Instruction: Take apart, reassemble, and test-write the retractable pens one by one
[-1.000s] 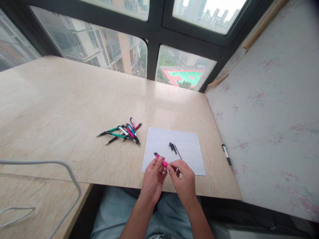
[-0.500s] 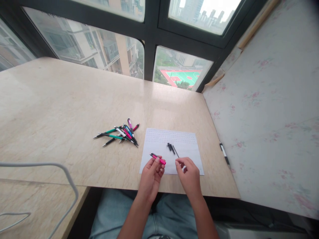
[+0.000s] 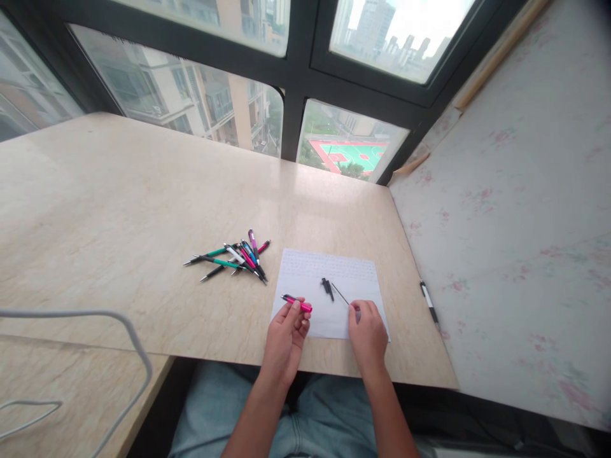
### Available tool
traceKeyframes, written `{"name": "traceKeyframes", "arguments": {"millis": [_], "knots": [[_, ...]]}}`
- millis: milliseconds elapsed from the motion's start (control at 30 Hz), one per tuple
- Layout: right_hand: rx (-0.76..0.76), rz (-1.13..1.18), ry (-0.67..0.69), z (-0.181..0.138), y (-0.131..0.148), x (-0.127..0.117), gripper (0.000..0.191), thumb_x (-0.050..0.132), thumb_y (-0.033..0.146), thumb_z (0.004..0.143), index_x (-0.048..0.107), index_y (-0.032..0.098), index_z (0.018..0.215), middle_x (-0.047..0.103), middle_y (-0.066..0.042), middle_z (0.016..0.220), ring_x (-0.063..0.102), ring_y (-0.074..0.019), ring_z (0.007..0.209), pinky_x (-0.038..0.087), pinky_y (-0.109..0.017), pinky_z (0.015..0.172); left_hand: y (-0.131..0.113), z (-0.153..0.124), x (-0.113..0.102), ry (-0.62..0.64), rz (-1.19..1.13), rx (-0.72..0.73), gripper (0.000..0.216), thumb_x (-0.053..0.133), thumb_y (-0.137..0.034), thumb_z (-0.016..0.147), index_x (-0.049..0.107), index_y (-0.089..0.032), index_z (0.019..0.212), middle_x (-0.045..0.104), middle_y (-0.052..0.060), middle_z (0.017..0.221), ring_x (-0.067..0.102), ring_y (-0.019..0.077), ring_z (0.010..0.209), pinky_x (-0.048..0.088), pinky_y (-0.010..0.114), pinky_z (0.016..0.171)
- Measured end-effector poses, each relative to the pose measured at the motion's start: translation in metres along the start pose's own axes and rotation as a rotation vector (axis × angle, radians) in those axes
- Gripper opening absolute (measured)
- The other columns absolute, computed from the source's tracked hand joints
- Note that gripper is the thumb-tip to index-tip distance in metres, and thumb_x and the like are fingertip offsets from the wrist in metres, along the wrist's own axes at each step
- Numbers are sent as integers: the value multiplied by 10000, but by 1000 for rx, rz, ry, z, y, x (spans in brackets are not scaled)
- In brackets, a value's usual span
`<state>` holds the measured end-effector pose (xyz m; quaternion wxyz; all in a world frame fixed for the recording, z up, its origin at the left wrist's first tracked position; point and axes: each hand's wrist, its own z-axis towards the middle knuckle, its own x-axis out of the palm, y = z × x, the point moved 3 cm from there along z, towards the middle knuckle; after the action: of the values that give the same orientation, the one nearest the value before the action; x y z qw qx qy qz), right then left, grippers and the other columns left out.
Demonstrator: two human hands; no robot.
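Paper [image 3: 329, 324], with lines of handwriting across its far part, lies on the pale marbled counter [image 3: 167, 191] in the head view; take its middle as the hub of a clock, with twelve pointing to the dark window frame [image 3: 294, 89]. The left hand [image 3: 286, 332] is at eight o'clock, palm turned partly up, thumb and fingers closed on a pink pen barrel [image 3: 300, 305]. That barrel is held slantwise over the paper, its black clip end between nine and ten and its plain pink end between three and four. At four o'clock the right hand [image 3: 368, 331] has its back upward, thumb and forefinger pinched together on the near end of a thin black rod [image 3: 340, 294], whose free end points between ten and eleven. Whether the rod touches the paper cannot be told. Close to the hub, just beside that free end, small black pen parts [image 3: 330, 291] lie together on the paper, too small to make out fully.

At half past nine, near the paper's edge, a pile of pens [image 3: 247, 257] lies crossed together in green, white, blue, pink, purple and black. At three, well apart from the paper, a white and black pen [image 3: 429, 304] lies along the foot of the flower-patterned wall [image 3: 501, 254]. A grey cable [image 3: 119, 314] loops far out at nine; jeans [image 3: 324, 407] show at six, below the counter's edge.
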<state>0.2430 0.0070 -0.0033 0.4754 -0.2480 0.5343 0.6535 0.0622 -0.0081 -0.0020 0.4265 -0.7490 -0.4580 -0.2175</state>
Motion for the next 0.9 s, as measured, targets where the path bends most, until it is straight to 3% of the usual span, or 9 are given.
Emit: {"name": "traceKeyframes", "arguments": {"millis": [133,300,367,667,900], "knots": [[80,186,-8,1,-5,-15,278,469,375,913,657,175,875,653,-101,874,592,-218,738,432,-303,592,-3,2,-3,5,0,15,161,718,-165,793,672,-102,935,687,67,820,623,79,644,521,152,569],[140,540,281,-7,7,-24,276,555,421,889,670,171,888,694,-83,843,645,-219,769,514,-300,618,-9,4,-5,5,-34,49,139,708,-164,804,667,-100,921,683,63,817,622,79,648,518,155,567],[119,604,325,-10,14,-28,269,585,412,874,689,169,925,706,-94,885,656,-222,792,532,-305,635,-10,4,-5,3,-49,59,133,707,-160,804,664,-101,916,682,62,809,623,81,645,518,156,567],[-13,603,319,-10,31,-41,194,575,333,887,707,192,874,694,-73,859,647,-205,785,539,-291,631,-13,3,-7,-43,-53,117,127,721,-161,790,658,-126,895,679,52,800,617,84,661,510,161,580],[-33,574,331,-11,38,-44,174,554,295,902,695,196,874,685,-64,879,642,-200,808,521,-285,639,-12,-1,-4,-30,128,168,250,784,-256,727,670,-129,910,690,49,844,624,85,707,492,172,641]]}}
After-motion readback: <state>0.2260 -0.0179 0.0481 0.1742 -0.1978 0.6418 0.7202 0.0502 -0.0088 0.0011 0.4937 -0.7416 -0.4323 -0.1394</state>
